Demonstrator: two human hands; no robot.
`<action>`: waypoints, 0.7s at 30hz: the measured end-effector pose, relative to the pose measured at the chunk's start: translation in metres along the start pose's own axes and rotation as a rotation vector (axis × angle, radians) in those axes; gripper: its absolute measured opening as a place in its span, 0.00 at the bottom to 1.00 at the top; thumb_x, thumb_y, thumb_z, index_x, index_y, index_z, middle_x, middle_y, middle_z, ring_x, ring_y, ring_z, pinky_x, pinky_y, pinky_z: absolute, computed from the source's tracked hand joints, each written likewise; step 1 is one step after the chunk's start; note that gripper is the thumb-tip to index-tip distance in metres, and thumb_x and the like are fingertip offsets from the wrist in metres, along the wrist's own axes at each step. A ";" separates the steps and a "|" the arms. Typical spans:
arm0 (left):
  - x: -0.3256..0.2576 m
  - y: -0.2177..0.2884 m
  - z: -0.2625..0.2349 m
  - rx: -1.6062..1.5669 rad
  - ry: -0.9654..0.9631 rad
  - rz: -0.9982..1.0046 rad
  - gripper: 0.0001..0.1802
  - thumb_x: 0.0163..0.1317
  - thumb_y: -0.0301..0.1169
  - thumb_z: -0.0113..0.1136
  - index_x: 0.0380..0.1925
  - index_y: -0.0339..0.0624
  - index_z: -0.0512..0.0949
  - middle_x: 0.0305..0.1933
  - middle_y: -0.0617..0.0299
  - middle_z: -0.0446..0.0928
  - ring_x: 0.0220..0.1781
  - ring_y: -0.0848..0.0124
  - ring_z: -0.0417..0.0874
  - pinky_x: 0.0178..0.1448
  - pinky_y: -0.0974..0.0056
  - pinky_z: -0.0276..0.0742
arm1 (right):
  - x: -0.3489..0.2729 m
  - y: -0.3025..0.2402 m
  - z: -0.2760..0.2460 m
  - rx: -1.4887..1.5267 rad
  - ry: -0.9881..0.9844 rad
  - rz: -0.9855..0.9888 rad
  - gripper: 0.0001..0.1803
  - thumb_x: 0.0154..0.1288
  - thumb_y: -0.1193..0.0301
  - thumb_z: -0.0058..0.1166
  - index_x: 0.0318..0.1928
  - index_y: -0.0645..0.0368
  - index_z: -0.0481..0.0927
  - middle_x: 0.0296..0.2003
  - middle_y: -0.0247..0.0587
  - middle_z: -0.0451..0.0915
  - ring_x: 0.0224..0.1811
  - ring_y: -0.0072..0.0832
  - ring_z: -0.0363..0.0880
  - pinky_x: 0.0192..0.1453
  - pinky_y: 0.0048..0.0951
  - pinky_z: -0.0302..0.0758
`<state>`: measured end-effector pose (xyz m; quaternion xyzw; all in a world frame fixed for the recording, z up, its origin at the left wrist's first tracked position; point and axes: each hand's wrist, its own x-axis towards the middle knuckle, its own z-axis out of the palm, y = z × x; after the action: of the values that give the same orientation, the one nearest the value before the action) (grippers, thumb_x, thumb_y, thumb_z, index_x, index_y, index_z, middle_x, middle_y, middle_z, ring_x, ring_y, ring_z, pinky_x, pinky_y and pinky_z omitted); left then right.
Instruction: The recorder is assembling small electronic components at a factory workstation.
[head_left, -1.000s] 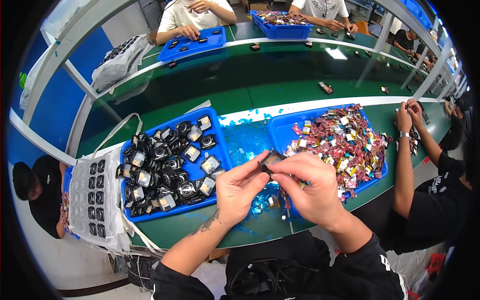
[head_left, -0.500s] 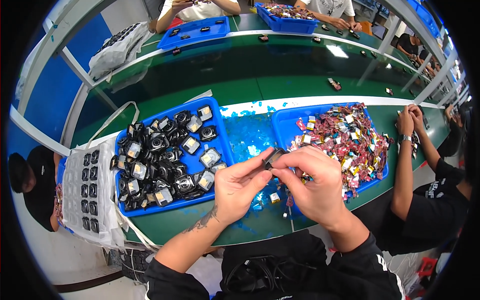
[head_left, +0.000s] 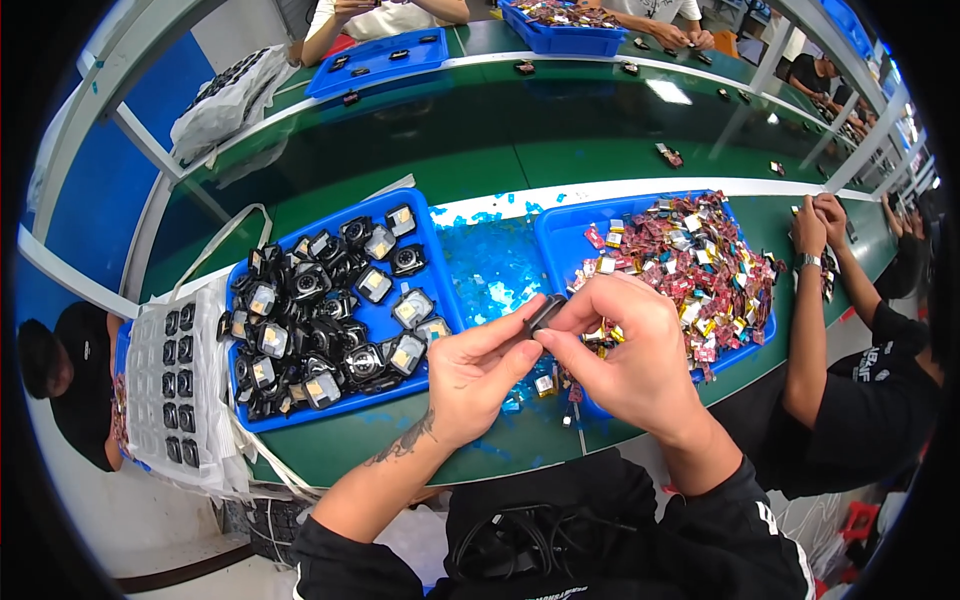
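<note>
Between my hands, over the gap separating two trays, is a small black watch case, seen nearly edge-on. My left hand grips its left side between thumb and fingers. The thumb and forefinger of my right hand pinch its other side; the remaining fingers curl in. To the left, a blue tray holds a heap of black watch cases, some with pale square insides showing. On the right, another blue tray carries a pile of small batteries with reddish circuit boards.
Scraps of blue film litter the green table between the trays. One loose battery lies just below my hands. A white moulded tray with watch cases stands far left. A co-worker's hands are at right; others work across the line.
The watch case has tipped slightly in my fingers and shows more edge-on. Both hands keep their grip. The surroundings have shifted a little up and left in the view.
</note>
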<state>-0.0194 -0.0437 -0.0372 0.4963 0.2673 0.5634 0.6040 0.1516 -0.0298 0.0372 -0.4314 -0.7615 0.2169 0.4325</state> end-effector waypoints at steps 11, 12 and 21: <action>0.005 0.011 0.013 -0.052 0.138 0.072 0.24 0.66 0.22 0.56 0.62 0.27 0.67 0.53 0.44 0.78 0.53 0.63 0.82 0.56 0.58 0.82 | -0.019 0.011 0.008 0.535 0.122 0.242 0.12 0.55 0.77 0.67 0.35 0.63 0.75 0.32 0.34 0.77 0.35 0.20 0.78 0.40 0.25 0.80; 0.008 0.013 0.013 -0.115 0.207 0.064 0.25 0.67 0.22 0.56 0.63 0.29 0.65 0.53 0.44 0.79 0.52 0.63 0.82 0.56 0.59 0.82 | -0.021 0.007 0.007 0.536 0.116 0.238 0.12 0.55 0.77 0.67 0.35 0.63 0.75 0.32 0.34 0.77 0.35 0.20 0.78 0.40 0.25 0.80; 0.011 0.025 -0.002 0.726 -0.071 0.389 0.21 0.57 0.12 0.56 0.50 0.38 0.81 0.54 0.48 0.77 0.53 0.61 0.82 0.50 0.66 0.80 | -0.029 0.007 0.001 0.660 -0.025 0.387 0.09 0.61 0.83 0.60 0.43 0.70 0.79 0.38 0.40 0.81 0.38 0.20 0.82 0.40 0.19 0.82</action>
<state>-0.0294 -0.0360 -0.0128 0.7375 0.3290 0.5188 0.2807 0.1614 -0.0508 0.0184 -0.4019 -0.5603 0.5334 0.4900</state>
